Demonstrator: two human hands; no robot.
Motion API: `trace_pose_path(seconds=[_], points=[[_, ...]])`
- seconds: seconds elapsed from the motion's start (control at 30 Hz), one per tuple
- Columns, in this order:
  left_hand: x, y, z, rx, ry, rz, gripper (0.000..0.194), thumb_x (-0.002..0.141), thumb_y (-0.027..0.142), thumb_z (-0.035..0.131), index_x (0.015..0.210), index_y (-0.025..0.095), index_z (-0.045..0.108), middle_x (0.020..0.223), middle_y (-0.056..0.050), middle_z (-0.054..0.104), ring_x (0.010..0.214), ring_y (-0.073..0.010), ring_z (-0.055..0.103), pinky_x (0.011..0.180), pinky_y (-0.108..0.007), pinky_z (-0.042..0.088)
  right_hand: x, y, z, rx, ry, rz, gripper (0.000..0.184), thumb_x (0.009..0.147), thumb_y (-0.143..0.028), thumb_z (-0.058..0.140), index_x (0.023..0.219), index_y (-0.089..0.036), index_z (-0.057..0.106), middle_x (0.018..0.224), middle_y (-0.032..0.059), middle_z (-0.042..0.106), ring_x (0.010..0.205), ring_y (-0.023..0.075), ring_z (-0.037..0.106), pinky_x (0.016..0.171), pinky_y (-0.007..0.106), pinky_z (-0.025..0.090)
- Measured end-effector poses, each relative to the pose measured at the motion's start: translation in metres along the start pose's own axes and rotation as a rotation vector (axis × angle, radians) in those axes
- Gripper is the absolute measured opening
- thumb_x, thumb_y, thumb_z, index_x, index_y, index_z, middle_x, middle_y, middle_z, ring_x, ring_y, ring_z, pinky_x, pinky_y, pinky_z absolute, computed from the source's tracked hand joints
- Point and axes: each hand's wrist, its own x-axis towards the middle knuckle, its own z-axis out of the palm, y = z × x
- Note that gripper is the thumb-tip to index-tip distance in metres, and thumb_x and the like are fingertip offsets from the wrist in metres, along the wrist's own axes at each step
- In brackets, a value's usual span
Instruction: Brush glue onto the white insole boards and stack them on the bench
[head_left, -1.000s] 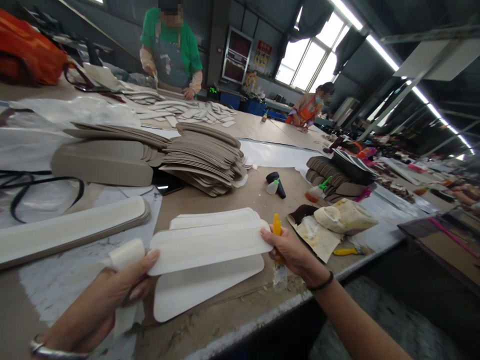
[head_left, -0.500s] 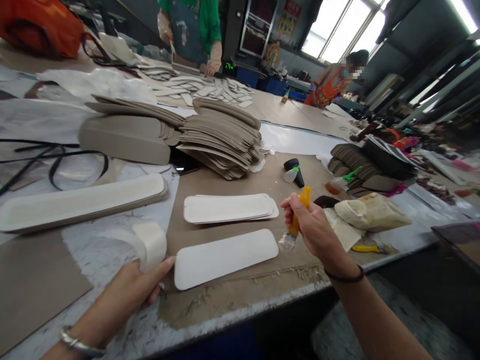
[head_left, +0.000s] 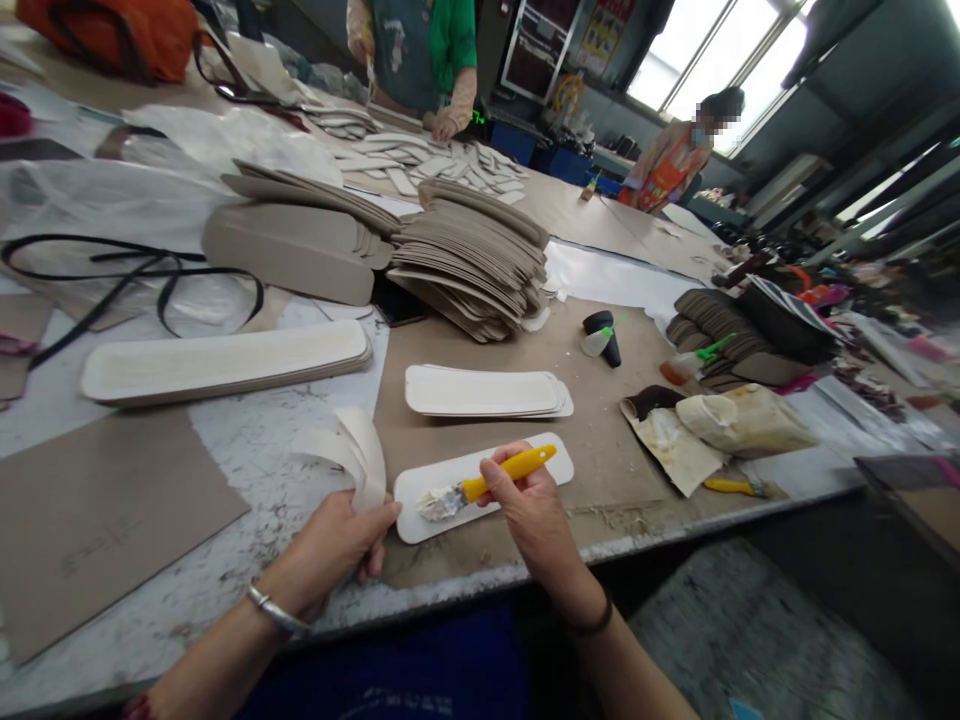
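My right hand (head_left: 534, 505) is closed around the yellow handle of a brush (head_left: 495, 478), whose whitened bristles lie over the left part of a long white piece with rounded ends (head_left: 525, 487). At that piece's left end, my left hand (head_left: 345, 540) is closed on curled cream strips (head_left: 364, 455), its thumb and forefinger close to the white edge. Behind lies a short stack of similar white pieces (head_left: 484, 390). Further left a thicker stack of long pieces (head_left: 225, 362) has a white top and grey-brown sides.
Tall piles of grey-brown pieces (head_left: 472, 265) stand behind. To the right are a small bottle (head_left: 598, 342), a cloth bundle (head_left: 742, 420) and another yellow-handled brush (head_left: 731, 487). Two people work beyond, one in an orange apron (head_left: 664, 175). The table edge (head_left: 487, 585) runs nearby.
My right hand has brought the brush leftward from beyond the white piece's right end onto its surface. My left hand stays at the left end with the strips. The whole view has shifted.
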Motion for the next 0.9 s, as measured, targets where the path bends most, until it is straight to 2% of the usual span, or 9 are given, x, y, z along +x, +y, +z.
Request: trace_pose_path(seconds=[0.13, 0.2, 0.33, 0.4, 0.47, 0.57, 0.7, 0.8, 0.9], points=[[0.002, -0.003, -0.001, -0.011, -0.015, 0.007, 0.040, 0.058, 0.059, 0.053, 0.040, 0.024, 0.045, 0.027, -0.001, 0.047, 0.029, -0.0120, 0.037, 0.039, -0.025, 0.030, -0.006, -0.006, -0.012, -0.104, 0.124, -0.088, 0.031, 0.077, -0.047, 0.071, 0.077, -0.019, 0.057, 0.074, -0.0027, 0.053, 0.059, 0.0115, 0.057, 0.058, 0.023, 0.050], [0.002, -0.003, -0.001, -0.017, -0.017, 0.014, 0.040, 0.057, 0.060, 0.053, 0.039, 0.025, 0.045, 0.027, -0.001, 0.048, 0.029, -0.0126, 0.038, 0.038, -0.026, 0.030, -0.011, -0.010, -0.011, -0.128, 0.163, -0.122, 0.029, 0.079, -0.045, 0.070, 0.077, -0.019, 0.057, 0.074, -0.0022, 0.053, 0.060, 0.0121, 0.058, 0.058, 0.024, 0.051], [0.000, -0.003, -0.002, -0.023, -0.028, 0.039, 0.042, 0.060, 0.058, 0.054, 0.037, 0.024, 0.044, 0.030, -0.001, 0.051, 0.032, -0.0123, 0.041, 0.042, -0.025, 0.033, -0.022, -0.008, 0.005, -0.088, 0.132, -0.111, 0.027, 0.084, -0.045, 0.064, 0.080, -0.019, 0.057, 0.074, -0.0018, 0.054, 0.059, 0.0126, 0.059, 0.058, 0.025, 0.051], [-0.002, -0.003, -0.003, -0.010, -0.040, 0.044, 0.045, 0.059, 0.059, 0.054, 0.034, 0.023, 0.045, 0.030, -0.002, 0.051, 0.032, -0.0121, 0.041, 0.043, -0.026, 0.034, -0.022, -0.001, 0.006, -0.127, 0.129, -0.125, 0.025, 0.085, -0.043, 0.063, 0.080, -0.019, 0.057, 0.073, -0.0017, 0.054, 0.059, 0.0132, 0.058, 0.058, 0.026, 0.050], [-0.004, -0.002, -0.005, 0.009, -0.052, 0.048, 0.049, 0.060, 0.060, 0.054, 0.030, 0.023, 0.046, 0.030, -0.002, 0.049, 0.033, -0.0124, 0.041, 0.044, -0.027, 0.036, -0.017, 0.006, -0.005, -0.246, 0.189, -0.193, 0.023, 0.084, -0.040, 0.064, 0.078, -0.019, 0.058, 0.074, -0.0002, 0.055, 0.063, 0.0148, 0.058, 0.061, 0.028, 0.050], [-0.007, -0.001, -0.007, 0.022, -0.059, 0.062, 0.052, 0.065, 0.058, 0.054, 0.028, 0.022, 0.049, 0.031, -0.002, 0.049, 0.035, -0.0133, 0.044, 0.048, -0.027, 0.038, -0.007, 0.013, -0.036, -0.467, 0.315, -0.326, 0.020, 0.085, -0.037, 0.062, 0.079, -0.019, 0.059, 0.078, 0.0026, 0.057, 0.072, 0.0176, 0.059, 0.068, 0.031, 0.049], [-0.008, -0.003, -0.007, 0.024, -0.053, 0.095, 0.055, 0.066, 0.060, 0.055, 0.027, 0.022, 0.049, 0.029, -0.002, 0.047, 0.036, -0.0144, 0.045, 0.052, -0.029, 0.039, 0.002, 0.009, -0.073, -0.732, 0.396, -0.481, 0.019, 0.089, -0.036, 0.058, 0.080, -0.019, 0.060, 0.079, 0.0036, 0.059, 0.076, 0.0187, 0.059, 0.074, 0.033, 0.049], [-0.006, -0.005, -0.005, 0.019, -0.031, 0.099, 0.057, 0.066, 0.063, 0.054, 0.026, 0.022, 0.048, 0.029, -0.003, 0.048, 0.036, -0.0150, 0.045, 0.053, -0.030, 0.039, 0.004, 0.000, -0.085, -0.846, 0.419, -0.588, 0.018, 0.091, -0.034, 0.056, 0.081, -0.020, 0.059, 0.078, 0.0036, 0.060, 0.075, 0.0185, 0.059, 0.072, 0.032, 0.050], [-0.006, -0.008, -0.003, 0.004, -0.016, 0.086, 0.058, 0.066, 0.065, 0.054, 0.027, 0.023, 0.048, 0.030, -0.004, 0.049, 0.037, -0.0157, 0.046, 0.052, -0.030, 0.039, 0.003, -0.005, -0.089, -0.892, 0.400, -0.702, 0.012, 0.092, -0.028, 0.056, 0.084, -0.020, 0.060, 0.079, 0.0040, 0.061, 0.077, 0.0186, 0.060, 0.073, 0.033, 0.051]])
